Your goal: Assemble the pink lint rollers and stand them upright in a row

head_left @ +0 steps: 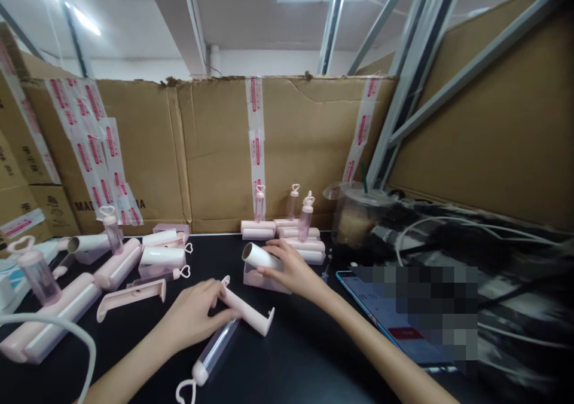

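My left hand (195, 311) is closed on one end of a pink lint roller frame (249, 310), which lies slanted just above the black table. Under its thumb runs a clear tube handle (218, 345) with a pink heart loop at the near end; whether the two parts are joined is hidden. To the right, my right hand (291, 266) grips a white lint roll (263, 256) with a bare cardboard core facing left. That roll sits in or on a clear pinkish cover (262, 277); the fingers hide how far in it is.
Assembled lint rollers (119, 263) and a loose pink frame (132, 296) lie left. More rollers (302, 245) stand at the back before a cardboard wall (219, 153). On the right are a drink cup (359, 216), a phone (372, 302) and cables. A white cable (87, 338) curves front left.
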### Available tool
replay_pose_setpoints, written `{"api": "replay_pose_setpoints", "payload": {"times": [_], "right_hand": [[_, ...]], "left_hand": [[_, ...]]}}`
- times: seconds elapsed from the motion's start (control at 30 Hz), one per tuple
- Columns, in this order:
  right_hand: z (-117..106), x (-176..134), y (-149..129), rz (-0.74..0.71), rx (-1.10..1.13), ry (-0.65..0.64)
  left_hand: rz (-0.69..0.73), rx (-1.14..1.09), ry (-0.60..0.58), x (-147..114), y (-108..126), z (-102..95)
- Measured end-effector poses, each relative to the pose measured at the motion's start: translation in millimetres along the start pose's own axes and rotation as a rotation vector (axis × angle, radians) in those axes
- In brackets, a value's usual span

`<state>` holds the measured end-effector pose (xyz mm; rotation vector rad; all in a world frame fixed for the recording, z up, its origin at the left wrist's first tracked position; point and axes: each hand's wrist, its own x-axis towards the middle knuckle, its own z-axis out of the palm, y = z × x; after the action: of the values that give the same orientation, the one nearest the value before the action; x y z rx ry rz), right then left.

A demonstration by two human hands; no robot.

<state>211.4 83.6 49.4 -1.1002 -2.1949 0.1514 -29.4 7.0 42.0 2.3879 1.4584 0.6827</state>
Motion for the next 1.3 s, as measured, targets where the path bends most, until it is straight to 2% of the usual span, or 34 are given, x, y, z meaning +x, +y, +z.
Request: {"api": "replay_pose_setpoints", "payload": {"times": [0.07, 0.1, 0.23, 0.3, 0.37, 0.4, 0.47, 0.5, 0.6, 0.7, 0.83, 0.93, 1.0, 1.07, 1.17, 1.3], "right_hand": [[-4.2, -2.1, -14.9, -0.032, 0.143, 0.030], [-5.2, -4.3, -25.7, -0.044, 0.222, 0.005], [-1.5, -10.7, -64.7, -0.078, 0.480, -0.219], [-2.3, -4.2, -65.9, -0.119, 0.508, -0.235], [-7.7, 10.9, -51.8, -0.170, 0.411, -0.203], [-10.9, 20.4, -41.0, -0.201, 0.291, -0.220], [-14.4, 39.5, -18.2, -0.293, -0.011, -0.398], [-13.7, 47.5, -8.5, -0.306, -0.037, -0.456], [-3.6, 60.8, 7.7, -0.341, -0.042, -0.575], [3.7, 59.7, 9.5, -0.360, 0.011, -0.590], [-3.6, 51.2, 10.1, -0.309, 0.136, -0.474], [-7.3, 43.7, 6.9, -0.190, 0.255, -0.274], [-3.5, 36.3, -3.0, -0.094, 0.355, -0.137], [4.5, 26.3, -20.4, -0.010, 0.465, -0.070], [18.6, 9.6, -53.6, 0.058, 0.620, -0.117], [31.8, -6.4, -84.6, 0.266, 0.986, -0.188]], "left_hand": [[-0.001, -0.200, 0.127, 1.9, -3.0, 3.2], [0.003, -0.324, 0.169, 2.8, -3.9, 5.4], [-0.046, -0.854, 0.200, 4.4, -1.4, 13.7], [-0.098, -1.042, 0.230, 4.2, 1.8, 13.9], [-0.134, -1.155, 0.285, 3.9, 3.9, 11.1], [-0.148, -1.195, 0.305, 3.8, 4.3, 9.2], [-0.189, -1.259, 0.295, 3.7, 4.2, 6.1], [-0.211, -1.279, 0.269, 3.8, 3.8, 5.4], [-0.231, -1.255, 0.177, 4.5, 1.9, 6.7], [-0.203, -1.168, 0.134, 5.7, -0.4, 10.4], [-0.160, -1.095, 0.092, 7.3, -3.4, 13.4], [-0.101, -0.993, 0.047, 6.4, -5.8, 12.7], [-0.056, -0.855, 0.017, 4.0, -6.0, 9.8], [-0.024, -0.688, 0.008, 0.7, -3.5, 5.4], [-0.006, -0.466, 0.034, -3.4, 4.5, -0.6], [-0.006, -0.394, 0.043, -4.7, 12.4, -0.3]]}}
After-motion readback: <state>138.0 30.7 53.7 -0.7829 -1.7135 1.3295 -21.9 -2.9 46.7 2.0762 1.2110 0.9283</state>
